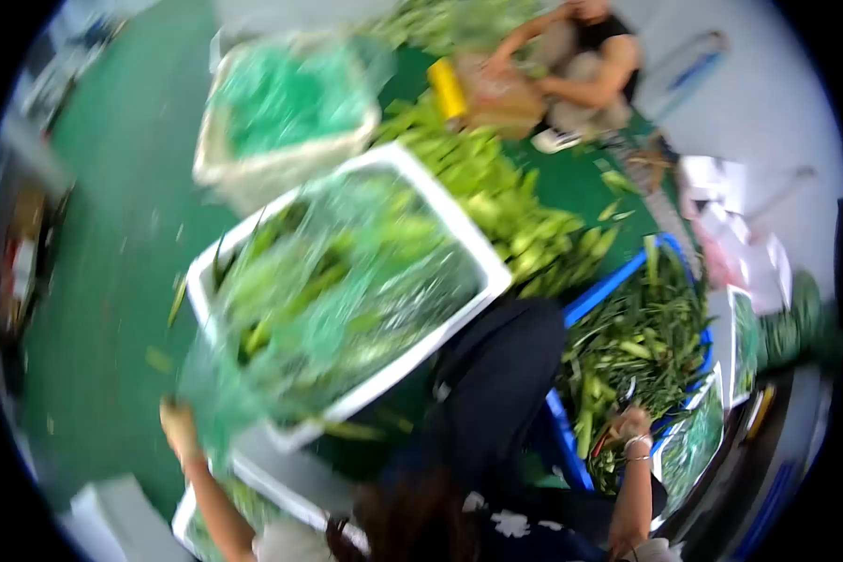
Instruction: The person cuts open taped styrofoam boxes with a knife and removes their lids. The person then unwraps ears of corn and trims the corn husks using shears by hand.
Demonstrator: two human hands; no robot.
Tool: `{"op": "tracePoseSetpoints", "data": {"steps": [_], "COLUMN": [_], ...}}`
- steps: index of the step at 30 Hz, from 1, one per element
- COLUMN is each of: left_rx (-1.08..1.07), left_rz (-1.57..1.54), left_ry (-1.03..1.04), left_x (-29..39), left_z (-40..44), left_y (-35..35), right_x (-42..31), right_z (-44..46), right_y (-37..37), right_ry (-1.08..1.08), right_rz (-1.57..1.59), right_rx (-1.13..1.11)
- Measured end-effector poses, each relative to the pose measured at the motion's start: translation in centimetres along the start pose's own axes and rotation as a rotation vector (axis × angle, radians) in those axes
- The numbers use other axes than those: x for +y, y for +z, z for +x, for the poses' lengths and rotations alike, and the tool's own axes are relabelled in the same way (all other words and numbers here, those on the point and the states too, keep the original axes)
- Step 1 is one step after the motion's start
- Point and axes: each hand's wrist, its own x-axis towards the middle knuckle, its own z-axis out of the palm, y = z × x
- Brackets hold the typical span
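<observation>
A white foam box [398, 370] sits tilted before me, full of green corn-like stalks or leaves under a clear green plastic bag [347, 253]. At its lower left, my left hand [180, 429] is closed at the edge of the bag, which stretches out from the box toward it. My right hand [633, 426] is over a blue basket [554, 421] heaped with cut green leaves and trimmings [637, 328]. Its fingers are closed around what looks like red-handled pruning shears [598, 446], blurred and partly hidden.
A pile of green leafy produce [496, 192] lies beyond the box. Behind stands a cream bin [281, 173] lined with green plastic. A person [595, 70] sits by a cardboard box [496, 94] at the back. More foam boxes [740, 347] stand at right; another [290, 496] is below.
</observation>
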Motion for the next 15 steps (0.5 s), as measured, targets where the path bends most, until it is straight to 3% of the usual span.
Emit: {"op": "tracePoseSetpoints", "data": {"steps": [1,2,3,4,5,6,7,8,10,13,14,15], "left_rx": [0.229,0.432,0.531,0.523,0.419,0.222,0.031,-0.136,-0.363,-0.609,-0.722,-0.838], "left_rz": [0.359,0.545,0.444,0.316,0.21,0.128,0.041,0.152,0.275,0.363,0.307,0.251], "left_ry": [0.12,0.342,0.496,0.659,0.788,0.79,0.786,0.709,0.613,0.634,0.555,0.476], "left_x": [0.6,5.2,8.3,12.6,15.3,16.6,16.8,16.3,14.0,11.0,10.8,10.6], "left_z": [-0.9,-2.6,-3.1,-4.9,-6.5,-7.4,-8.3,-8.8,-9.3,-12.1,-13.6,-15.0], "left_y": [-0.7,-1.6,-1.6,-1.0,0.4,2.3,4.2,5.4,7.4,6.3,5.3,4.7], "right_x": [-4.1,-11.9,-18.9,-26.9,-32.6,-37.0,-41.8,-46.6,-52.6,-56.5,-55.5,-54.5], "right_z": [1.1,1.9,3.0,2.4,2.3,2.3,2.2,2.0,2.4,3.6,3.7,3.8], "right_y": [-6.8,-13.2,-19.9,-27.0,-30.6,-30.6,-28.6,-26.7,-22.4,-18.7,-19.4,-20.2], "right_ry": [-0.174,-0.084,-0.253,-0.457,-0.791,-1.09,-1.321,-1.478,-1.258,-1.68,-1.944,-1.816], "right_rz": [-0.174,-0.177,0.105,0.512,0.642,0.559,0.229,-0.068,-0.95,-0.432,-0.203,0.143], "right_rx": [-0.087,0.163,0.31,0.297,0.307,0.231,0.515,0.899,1.696,1.498,0.599,-0.227]}}
